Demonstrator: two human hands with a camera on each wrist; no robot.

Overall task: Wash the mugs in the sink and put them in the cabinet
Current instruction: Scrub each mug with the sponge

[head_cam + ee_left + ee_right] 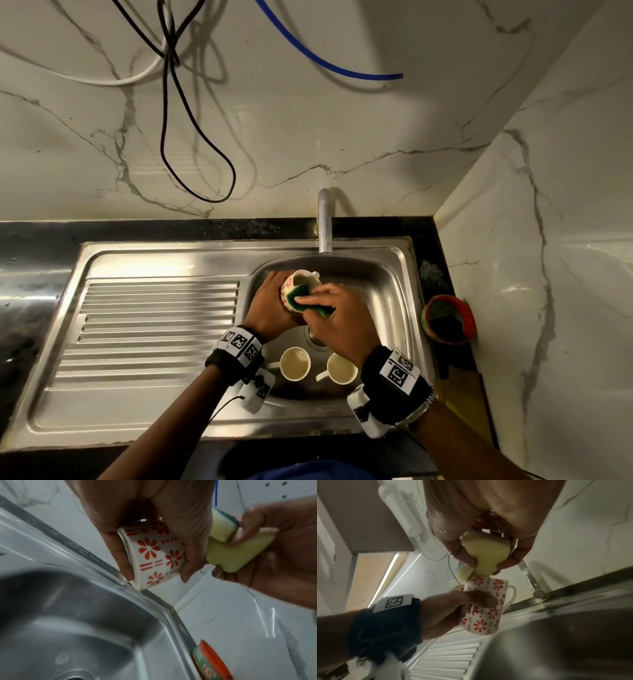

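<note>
Fingers [126, 561] of the left hand [270, 308] are curled round the body of the flowered mug [485, 607], which we hold tilted above the sink [383, 274] bowl, its mouth turned toward the right hand and its handle pointing away from us. Moving right, the right hand [342, 318] pinches a folded sponge [235, 550] between thumb and fingers, green scouring face outward, and presses it against the rim of the mug. We judge this to be the scrubbing step on the first mug. We see no water leaving the tap [324, 222], so rinsing appears not yet done.

Below the hands, two plain mugs stand upright on the sink floor: the left plain mug [295, 364] and, just beside it, the right plain mug [341, 368], both apparently unwashed. At the far right, a red tub [448, 318] sits on the worktop [431, 246] beside the sink.

Remaining, as we judge: finish and rinse the held mug, wash the other two, then place all three in the cabinet. No mug has reached the cabinet in these views
</note>
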